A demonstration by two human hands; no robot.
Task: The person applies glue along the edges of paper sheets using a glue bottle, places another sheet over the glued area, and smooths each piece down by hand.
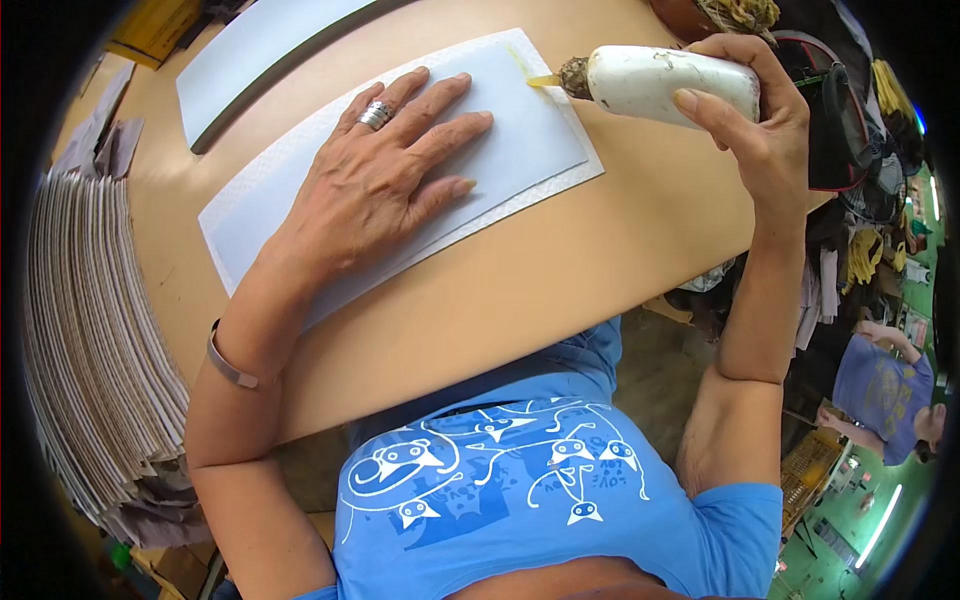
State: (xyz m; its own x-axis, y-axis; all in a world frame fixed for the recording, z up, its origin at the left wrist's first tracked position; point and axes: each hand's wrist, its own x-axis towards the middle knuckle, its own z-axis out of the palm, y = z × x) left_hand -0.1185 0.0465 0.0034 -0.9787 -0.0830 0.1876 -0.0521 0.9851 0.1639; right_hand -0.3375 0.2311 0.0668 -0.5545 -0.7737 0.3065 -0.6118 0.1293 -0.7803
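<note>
My left hand (pixel 395 160) lies flat with fingers spread on a white sheet (pixel 530 150). That sheet rests on a slightly larger textured white panel (pixel 592 158), whose border shows along the top and right. In my right hand (pixel 755 110) is a white squeeze bottle (pixel 670 85), tilted on its side with the nozzle to the left. The yellowish tip (pixel 543 81) reaches the sheet's upper right edge, where a faint yellowish smear shows; whether it touches I cannot tell. A crusty brown build-up surrounds the bottle's neck.
A tall stack of sheets (pixel 85 330) stands at the left. Another curved white panel with a dark edge (pixel 270 60) lies at the back of the tan table (pixel 450 350). A brown bowl (pixel 683 18) sits at the back right. Another person (pixel 880 390) is at the far right.
</note>
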